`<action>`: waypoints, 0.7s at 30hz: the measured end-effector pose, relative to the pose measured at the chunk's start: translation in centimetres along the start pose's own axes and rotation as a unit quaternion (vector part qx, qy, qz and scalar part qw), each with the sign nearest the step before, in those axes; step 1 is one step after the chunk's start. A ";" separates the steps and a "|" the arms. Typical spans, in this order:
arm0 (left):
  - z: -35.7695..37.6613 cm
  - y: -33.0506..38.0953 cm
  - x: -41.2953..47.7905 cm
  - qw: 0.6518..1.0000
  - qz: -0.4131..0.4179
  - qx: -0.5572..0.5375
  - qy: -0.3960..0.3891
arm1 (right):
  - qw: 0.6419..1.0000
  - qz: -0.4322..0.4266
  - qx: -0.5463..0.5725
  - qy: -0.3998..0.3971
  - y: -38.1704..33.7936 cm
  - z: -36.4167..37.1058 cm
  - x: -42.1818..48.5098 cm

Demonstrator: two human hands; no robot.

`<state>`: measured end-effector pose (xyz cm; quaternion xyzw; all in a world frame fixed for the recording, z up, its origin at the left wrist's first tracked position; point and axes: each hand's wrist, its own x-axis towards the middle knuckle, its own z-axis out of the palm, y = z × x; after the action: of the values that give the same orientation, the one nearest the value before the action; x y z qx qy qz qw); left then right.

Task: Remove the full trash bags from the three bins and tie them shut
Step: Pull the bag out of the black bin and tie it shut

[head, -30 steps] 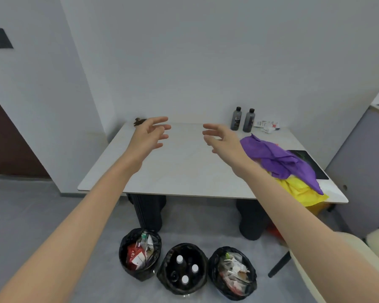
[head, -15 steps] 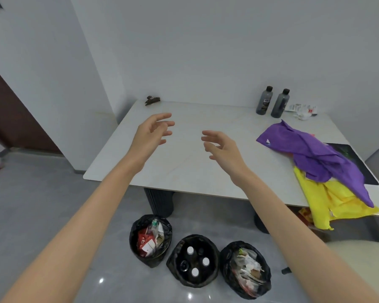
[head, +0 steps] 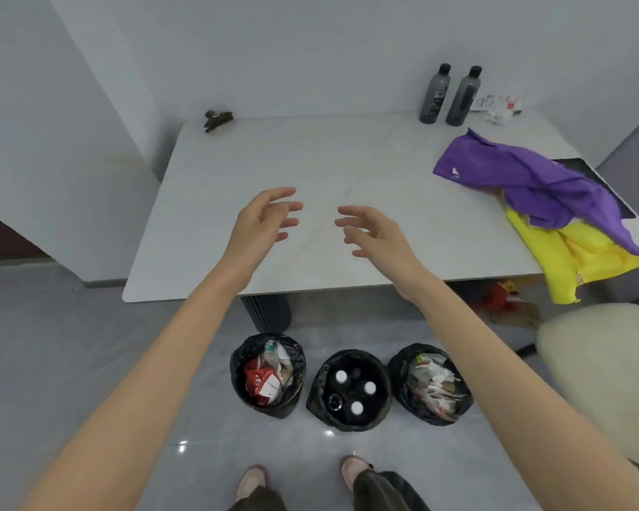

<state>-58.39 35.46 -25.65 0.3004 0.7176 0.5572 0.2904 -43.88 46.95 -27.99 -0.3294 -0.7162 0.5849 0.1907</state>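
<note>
Reaching forward with nothing held, the left hand [head: 262, 225] and right hand [head: 375, 234] hover above the pale, marble-patterned stone worktop [head: 237, 201], fingers loosely spread and curled, palms turned toward each other. Below them, on the glossy grey tiled floor [head: 89, 363], three small round bins lined with thin black plastic bags stand in a row close together: the left bin [head: 267, 374] holds crumpled red and white wrappers, the middle bin [head: 349, 390] upright dark bottles with white caps, the right bin [head: 430, 385] pale paper and plastic scraps. None has been lifted out or tied. The bag film looks soft, slick and easily torn; the bottle-filled bag is probably the heaviest, the two wrapper-filled bags light. The likely hold is the bag's rim where it folds over the bin's edge, gathered from opposite sides so enough slack remains for a knot. Farther out on the worktop lie a crumpled purple cloth [head: 532, 182] over a yellow cloth [head: 576, 256], two dark grey plastic bottles [head: 449, 95] near the wall, and a small dark clip-like object [head: 217, 119] at the far left corner.
</note>
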 end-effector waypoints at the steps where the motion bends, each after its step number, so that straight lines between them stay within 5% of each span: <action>1: -0.4 -0.8 0.1 1.000 -0.002 -0.004 -0.015 | 1.000 0.007 0.003 0.016 0.4 0.9 -0.6; 12: -2.2 -12.3 -3.1 0.987 -0.039 -0.011 -0.157 | 0.990 0.098 0.036 0.091 9.7 8.4 -6.5; 21: 4.8 -31.6 -2.6 0.986 -0.079 0.004 -0.146 | 0.985 0.128 0.039 0.108 29.6 11.1 -5.8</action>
<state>-56.48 30.25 -57.20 0.3224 0.6912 0.4798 0.4336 -39.70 37.97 -58.54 -0.4717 -0.6199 0.5931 0.2035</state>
